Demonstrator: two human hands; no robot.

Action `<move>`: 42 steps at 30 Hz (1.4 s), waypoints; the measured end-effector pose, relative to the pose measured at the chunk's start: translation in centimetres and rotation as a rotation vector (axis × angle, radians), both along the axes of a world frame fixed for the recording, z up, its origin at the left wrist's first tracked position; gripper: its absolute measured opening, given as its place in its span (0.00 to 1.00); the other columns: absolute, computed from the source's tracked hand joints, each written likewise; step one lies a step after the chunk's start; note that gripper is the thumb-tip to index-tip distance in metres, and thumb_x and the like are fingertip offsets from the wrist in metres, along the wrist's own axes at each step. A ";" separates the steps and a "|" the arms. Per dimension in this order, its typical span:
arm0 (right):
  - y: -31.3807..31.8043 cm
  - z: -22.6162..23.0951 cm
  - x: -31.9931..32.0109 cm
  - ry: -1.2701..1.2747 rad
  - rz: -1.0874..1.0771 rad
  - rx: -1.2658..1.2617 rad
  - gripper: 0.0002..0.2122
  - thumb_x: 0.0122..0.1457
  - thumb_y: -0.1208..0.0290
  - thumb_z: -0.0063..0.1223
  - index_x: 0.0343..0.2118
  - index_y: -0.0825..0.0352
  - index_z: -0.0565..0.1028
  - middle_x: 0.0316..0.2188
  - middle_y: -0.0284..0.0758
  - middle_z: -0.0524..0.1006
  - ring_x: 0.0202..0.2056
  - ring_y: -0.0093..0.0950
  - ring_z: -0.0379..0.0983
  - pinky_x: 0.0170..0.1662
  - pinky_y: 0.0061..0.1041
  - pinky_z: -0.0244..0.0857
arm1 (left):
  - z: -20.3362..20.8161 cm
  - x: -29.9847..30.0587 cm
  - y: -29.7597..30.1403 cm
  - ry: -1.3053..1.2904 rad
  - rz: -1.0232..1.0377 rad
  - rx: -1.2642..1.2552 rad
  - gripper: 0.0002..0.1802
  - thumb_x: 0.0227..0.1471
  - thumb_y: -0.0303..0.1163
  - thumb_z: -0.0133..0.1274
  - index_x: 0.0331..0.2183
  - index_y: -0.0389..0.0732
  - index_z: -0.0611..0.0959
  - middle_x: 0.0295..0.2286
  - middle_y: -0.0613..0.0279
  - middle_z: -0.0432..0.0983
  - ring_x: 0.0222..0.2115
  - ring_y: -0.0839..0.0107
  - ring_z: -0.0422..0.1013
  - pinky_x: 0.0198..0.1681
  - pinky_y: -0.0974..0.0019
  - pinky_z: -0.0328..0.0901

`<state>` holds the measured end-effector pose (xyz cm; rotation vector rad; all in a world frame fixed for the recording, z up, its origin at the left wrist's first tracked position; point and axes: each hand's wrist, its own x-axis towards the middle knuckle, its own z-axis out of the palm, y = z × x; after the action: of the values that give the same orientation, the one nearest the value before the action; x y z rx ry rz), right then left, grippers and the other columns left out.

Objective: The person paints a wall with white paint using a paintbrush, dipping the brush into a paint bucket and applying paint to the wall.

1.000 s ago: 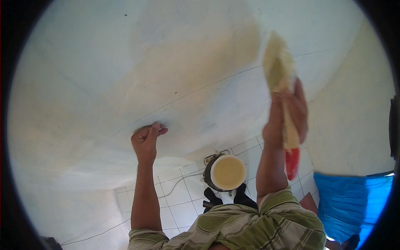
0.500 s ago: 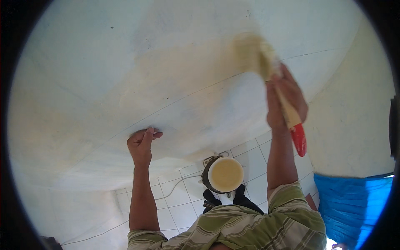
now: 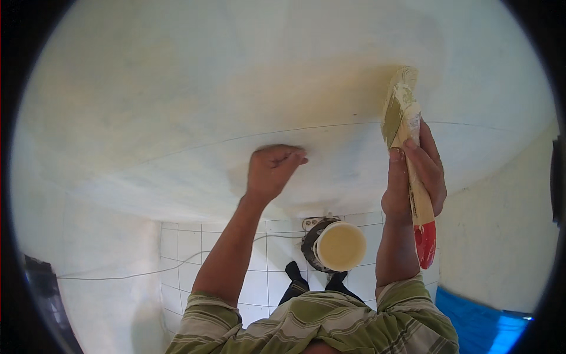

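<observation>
Paintbrush (image 3: 418,192), one, red-ended, is pinched between thumb and fingers of the right hand (image 3: 434,177), bristles up before the one-lined wall (image 3: 177,88); contact is unclear. The left hand (image 3: 274,171), thumb against curled fingers, sits near it. Below: one white bucket (image 3: 318,251), two feet (image 3: 293,270).

Bucket (image 3: 318,253): white rim, cream paint (image 3: 342,246) inside. Brush (image 3: 419,200) right of bucket: cream bristles, olive-green side, pale wood handle, red end. Wall (image 3: 330,88) beyond bucket: off-white, beige patch. Tiles (image 3: 253,289) around bucket: white, dark grid. Shirt (image 3: 330,312) nearside of bucket: green/white stripes. Sheet (image 3: 469,324) right of bucket: blue.
</observation>
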<state>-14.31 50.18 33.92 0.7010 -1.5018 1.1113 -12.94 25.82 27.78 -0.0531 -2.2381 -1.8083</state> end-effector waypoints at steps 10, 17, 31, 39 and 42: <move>-11.7 2.4 3.0 -0.017 0.173 -0.001 0.09 0.51 0.80 0.65 0.36 0.67 0.80 0.44 0.59 0.78 0.40 0.45 0.82 0.41 0.30 0.76 | 1.9 1.2 -1.6 0.063 -0.065 -0.227 0.13 0.55 0.37 0.57 0.35 0.36 0.86 0.29 0.50 0.83 0.31 0.61 0.80 0.36 0.61 0.72; -19.2 2.0 4.5 0.000 0.282 0.087 0.10 0.47 0.79 0.65 0.35 0.65 0.82 0.41 0.55 0.80 0.39 0.43 0.82 0.40 0.31 0.78 | -1.2 1.7 -5.7 0.013 -0.099 0.326 0.11 0.59 0.36 0.53 0.33 0.40 0.84 0.32 0.55 0.82 0.36 0.64 0.78 0.41 0.62 0.70; -22.8 3.4 4.2 0.172 0.511 0.053 0.12 0.44 0.79 0.64 0.34 0.69 0.79 0.39 0.53 0.80 0.37 0.42 0.82 0.37 0.32 0.79 | -2.1 0.4 -4.9 0.016 -0.205 -0.256 0.12 0.57 0.33 0.59 0.40 0.36 0.86 0.38 0.54 0.83 0.37 0.69 0.79 0.46 0.65 0.71; -10.7 1.7 0.1 0.131 0.337 0.050 0.12 0.45 0.80 0.66 0.34 0.64 0.80 0.42 0.53 0.80 0.38 0.42 0.82 0.41 0.32 0.78 | -0.5 0.4 -1.9 0.106 -0.071 -0.506 0.08 0.58 0.31 0.57 0.38 0.38 0.85 0.33 0.52 0.83 0.34 0.70 0.78 0.38 0.64 0.70; -7.0 1.2 -0.9 0.139 0.276 0.012 0.12 0.44 0.79 0.66 0.34 0.65 0.80 0.41 0.53 0.80 0.38 0.43 0.82 0.40 0.33 0.79 | 0.3 0.7 1.1 0.149 0.028 -0.269 0.08 0.58 0.27 0.54 0.36 0.35 0.85 0.31 0.56 0.83 0.30 0.70 0.78 0.36 0.65 0.70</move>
<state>-15.26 43.15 35.09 0.9958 -1.3206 1.2330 -12.27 26.89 28.06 -0.1994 -2.3444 -1.4275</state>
